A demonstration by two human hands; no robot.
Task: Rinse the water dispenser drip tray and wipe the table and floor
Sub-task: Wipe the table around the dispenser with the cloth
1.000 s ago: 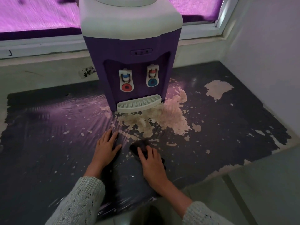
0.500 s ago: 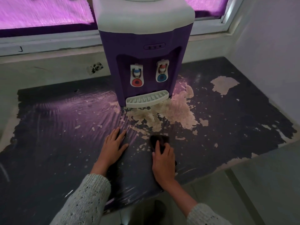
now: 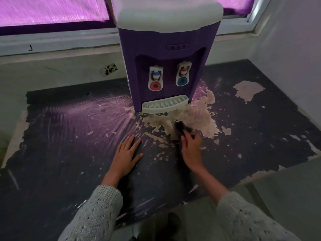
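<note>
A purple and white water dispenser (image 3: 166,54) stands at the back of a dark table (image 3: 69,153) whose coating has peeled. Its white slotted drip tray (image 3: 165,105) sits in place at the base, under the red and blue taps. My left hand (image 3: 126,153) rests flat on the table, fingers spread. My right hand (image 3: 191,150), blurred by motion, holds a small dark cloth (image 3: 180,127) against the pale peeled patch just in front of the drip tray.
A window (image 3: 52,11) with purple light and its sill run behind the dispenser. A white wall (image 3: 295,49) borders the table on the right. The pale floor (image 3: 286,188) shows beyond the table's near right edge, with a dark shoe (image 3: 172,221) below.
My right hand has slid the cloth forward and to the right, from the dark area near my left hand onto the peeled patch by the drip tray. My left hand stays put.
</note>
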